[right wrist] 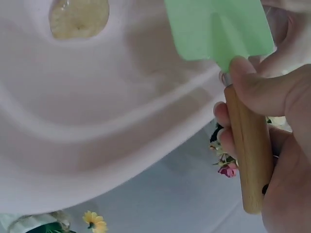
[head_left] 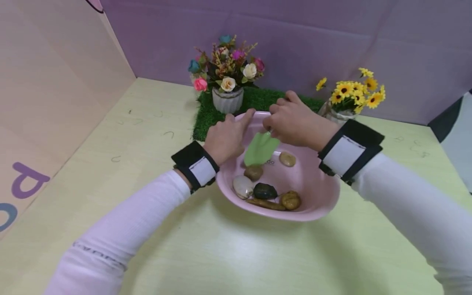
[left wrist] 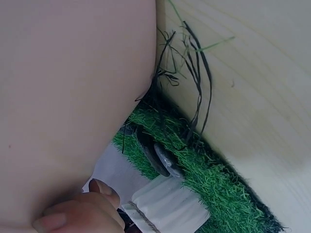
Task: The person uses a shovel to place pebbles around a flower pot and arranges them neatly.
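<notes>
My right hand [head_left: 291,121] grips a small trowel by its wooden handle [right wrist: 250,150], thumb laid at the neck. The light green blade [head_left: 262,148] points down into a pink basin [head_left: 322,192], its tip right at a brown stone [head_left: 253,172]. At the basin's back left rim, my left hand [head_left: 225,138] holds the edge, index finger stretched along it. Along the near side of the basin lie a pale stone [head_left: 242,187], a black stone [head_left: 265,191], a long brown stone [head_left: 266,204] and a round brown stone [head_left: 290,200]. A tan stone [head_left: 287,159] lies farther back.
Behind the basin is a strip of artificial grass [head_left: 204,121]. On it stands a white pot [head_left: 228,100] of mixed flowers [head_left: 228,67]; yellow flowers [head_left: 355,94] stand at the back right. Dark flat stones [left wrist: 163,158] lie on the grass in the left wrist view.
</notes>
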{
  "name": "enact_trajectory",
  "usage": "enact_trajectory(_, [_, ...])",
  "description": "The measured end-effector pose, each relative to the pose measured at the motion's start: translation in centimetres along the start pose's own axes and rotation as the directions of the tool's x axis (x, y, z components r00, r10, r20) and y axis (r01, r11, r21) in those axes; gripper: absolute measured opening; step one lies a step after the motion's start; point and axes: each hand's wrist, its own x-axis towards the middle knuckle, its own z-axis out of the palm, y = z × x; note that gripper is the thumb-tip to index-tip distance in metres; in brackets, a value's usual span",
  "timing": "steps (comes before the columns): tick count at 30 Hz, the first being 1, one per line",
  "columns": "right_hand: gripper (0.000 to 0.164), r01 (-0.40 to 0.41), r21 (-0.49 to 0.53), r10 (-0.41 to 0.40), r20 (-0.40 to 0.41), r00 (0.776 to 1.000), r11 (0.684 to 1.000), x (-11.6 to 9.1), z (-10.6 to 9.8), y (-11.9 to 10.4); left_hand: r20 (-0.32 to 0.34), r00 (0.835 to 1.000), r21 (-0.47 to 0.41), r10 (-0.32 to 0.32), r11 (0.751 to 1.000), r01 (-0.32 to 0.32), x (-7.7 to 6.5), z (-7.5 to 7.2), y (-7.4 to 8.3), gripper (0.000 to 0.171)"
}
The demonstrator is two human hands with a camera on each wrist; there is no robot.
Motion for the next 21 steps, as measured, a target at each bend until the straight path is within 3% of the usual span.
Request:
enact_trajectory(7, [0.027, -0.041, 0.124, 0.016, 0.195, 0.981, 0.991, -0.07, 0.10, 0.11, 0.013, 1.000, -0.015, -0.008, 1.000, 0.008, 0.07, 0.05, -0.06, 0.086])
enact_trajectory(14, [0.027, -0.063, 0.192, 0.004, 0.292, 0.956, 0.979, -0.40, 0.24, 0.49, 0.027, 0.999, -0.027, -0.018, 0.999, 0.019, 0.34, 0.04, 0.05, 0.088])
enact_trajectory(16, [0.026, -0.078, 0.211, 0.000, 0.346, 0.938, 0.974, -0.45, 0.28, 0.47, 0.029, 0.999, -0.034, -0.018, 0.999, 0.019, 0.33, 0.01, 0.07, 0.088])
enact_trajectory(21, [0.025, -0.101, 0.271, -0.048, 0.493, 0.869, 0.957, -0.58, 0.65, 0.16, 0.031, 0.999, -0.044, -0.020, 0.999, 0.022, 0.31, 0.00, 0.07, 0.087])
